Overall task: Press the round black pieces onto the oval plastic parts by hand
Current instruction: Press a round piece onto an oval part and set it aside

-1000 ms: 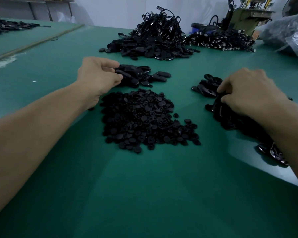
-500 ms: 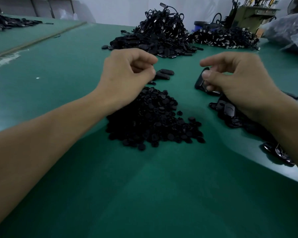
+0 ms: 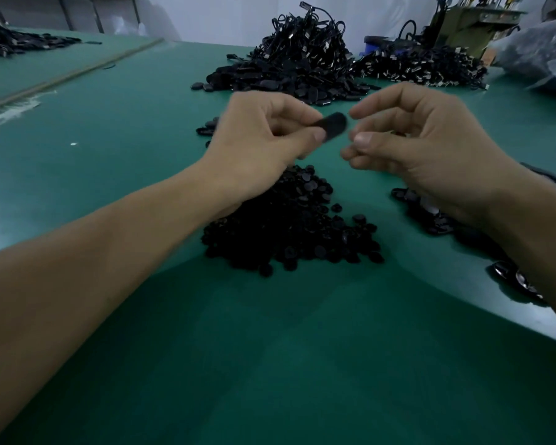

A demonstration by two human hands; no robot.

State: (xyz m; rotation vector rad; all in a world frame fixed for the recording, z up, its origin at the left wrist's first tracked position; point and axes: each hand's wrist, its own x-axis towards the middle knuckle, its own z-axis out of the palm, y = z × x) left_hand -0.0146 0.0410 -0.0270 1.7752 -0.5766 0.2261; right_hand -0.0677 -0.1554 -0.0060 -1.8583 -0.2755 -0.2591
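Black matte plastic: the oval part was held up above the table, pinched at its near end between the thumb and curled fingers of the left hand. It was flat with rounded ends and looked smooth. Too blurred to show any socket.

The right hand was just beside it, not touching. Its index and thumb curled toward each other with a narrow gap. Cannot tell whether a round piece sat between them, because of motion blur.

Step, as judged: mating stage, one oval lifted and a round piece due to meet it. The next move probably called for centring the round piece over its seat on the oval. Then a firm thumb push, with the other hand bracing from behind. The parts are small and likely to slip.

The round black pieces lay heaped on the table below the hands. They were small, button-like discs with a dull rubbery look, a few strays at the edge. Loose oval parts lay under the right wrist, glossier, some with pale insides. More ovals sat behind the left hand. Far back was a tangled pile of black parts with cords, and a second pile beside it. The table was green, smooth, with a slight sheen.
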